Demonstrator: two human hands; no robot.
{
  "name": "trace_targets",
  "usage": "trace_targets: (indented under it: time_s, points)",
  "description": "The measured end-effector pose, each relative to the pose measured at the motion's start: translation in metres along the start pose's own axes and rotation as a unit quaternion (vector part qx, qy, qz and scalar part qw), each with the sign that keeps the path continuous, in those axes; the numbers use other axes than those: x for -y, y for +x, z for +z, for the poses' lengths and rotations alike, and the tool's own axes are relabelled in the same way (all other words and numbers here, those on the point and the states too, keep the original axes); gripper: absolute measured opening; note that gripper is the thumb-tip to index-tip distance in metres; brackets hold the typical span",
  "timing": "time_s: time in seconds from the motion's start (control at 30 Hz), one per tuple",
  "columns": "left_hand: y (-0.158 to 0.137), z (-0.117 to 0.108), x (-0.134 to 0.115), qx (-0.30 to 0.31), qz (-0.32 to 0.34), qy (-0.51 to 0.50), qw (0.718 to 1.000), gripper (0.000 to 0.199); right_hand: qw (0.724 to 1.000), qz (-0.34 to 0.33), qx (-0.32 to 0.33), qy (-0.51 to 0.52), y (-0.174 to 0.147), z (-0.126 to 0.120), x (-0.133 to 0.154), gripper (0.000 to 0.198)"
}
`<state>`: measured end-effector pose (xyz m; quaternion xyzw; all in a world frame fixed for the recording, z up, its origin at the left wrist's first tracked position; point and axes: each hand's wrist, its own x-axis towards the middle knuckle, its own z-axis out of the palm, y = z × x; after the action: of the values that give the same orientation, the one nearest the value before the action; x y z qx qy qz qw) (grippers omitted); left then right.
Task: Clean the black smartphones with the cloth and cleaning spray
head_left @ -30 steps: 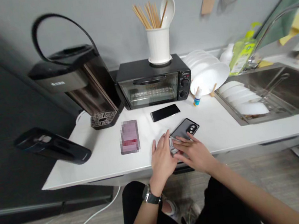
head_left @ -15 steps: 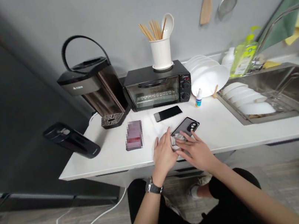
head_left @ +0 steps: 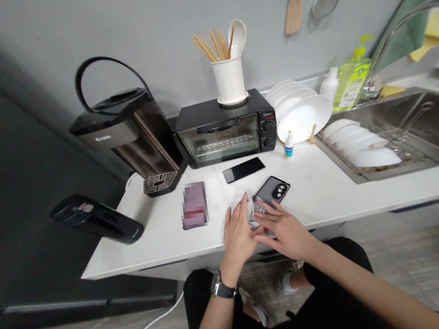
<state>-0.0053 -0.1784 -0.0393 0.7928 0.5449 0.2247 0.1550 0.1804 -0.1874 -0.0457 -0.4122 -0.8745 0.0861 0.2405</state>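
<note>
A dark phone case (head_left: 270, 192) with a camera cutout lies aslant near the counter's front edge. Over its near end is a crumpled pale wipe (head_left: 253, 215), partly covered by fingers. My right hand (head_left: 285, 230) presses the wipe onto the case with bent fingertips. Flat along the left side of the case rests my left hand (head_left: 239, 234), its fingers stretched out and touching the case's edge and the wipe. Just behind lies a black smartphone (head_left: 244, 169), screen up. To its right stands a small white-and-blue bottle (head_left: 288, 145). A blurred-out purplish packet (head_left: 193, 205) lies left of my hands.
Along the wall stand a water dispenser (head_left: 133, 139), a toaster oven (head_left: 225, 130) topped by a utensil holder (head_left: 230, 81), and upright white plates (head_left: 302, 113). A dark flask (head_left: 98, 220) is at the left edge, and a sink (head_left: 436, 124) with bowls at right.
The head view has shifted slightly, so the counter sits lower and further left. My hands remain on the phone case and wipe, with the right fingers moved a little over the wipe.
</note>
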Motion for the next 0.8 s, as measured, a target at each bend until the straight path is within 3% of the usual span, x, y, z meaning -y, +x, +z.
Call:
trace_targets:
  time_s: [0.1,0.23,0.3,0.5,0.57,0.7,0.8]
  points:
    - [-0.002,0.001,-0.003,-0.016,-0.009,0.000,1.000,0.092,0.999,0.032,-0.007,-0.031,-0.010,-0.012,-0.026,0.038]
    - [-0.002,0.002,-0.006,-0.026,-0.006,-0.004,1.000,0.094,0.981,0.106,-0.078,-0.146,-0.003,-0.017,-0.058,0.047]
    - [-0.003,0.002,-0.004,-0.026,-0.004,-0.002,1.000,0.094,0.978,0.107,-0.087,-0.155,0.001,-0.010,-0.051,0.056]
    - [-0.004,0.003,0.000,-0.012,0.005,0.012,1.000,0.092,0.999,-0.021,0.005,-0.049,-0.008,0.005,-0.010,0.058]
    - [-0.004,0.002,-0.001,-0.016,0.002,0.014,1.000,0.092,0.998,0.004,-0.009,-0.067,-0.009,-0.001,-0.020,0.053]
    - [-0.003,0.002,-0.004,-0.025,-0.003,0.011,1.000,0.094,0.976,0.119,-0.094,-0.155,0.001,-0.012,-0.048,0.053]
    - [-0.003,0.004,-0.001,-0.029,0.002,0.012,1.000,0.092,0.980,0.099,-0.085,-0.148,0.003,-0.009,-0.038,0.064]
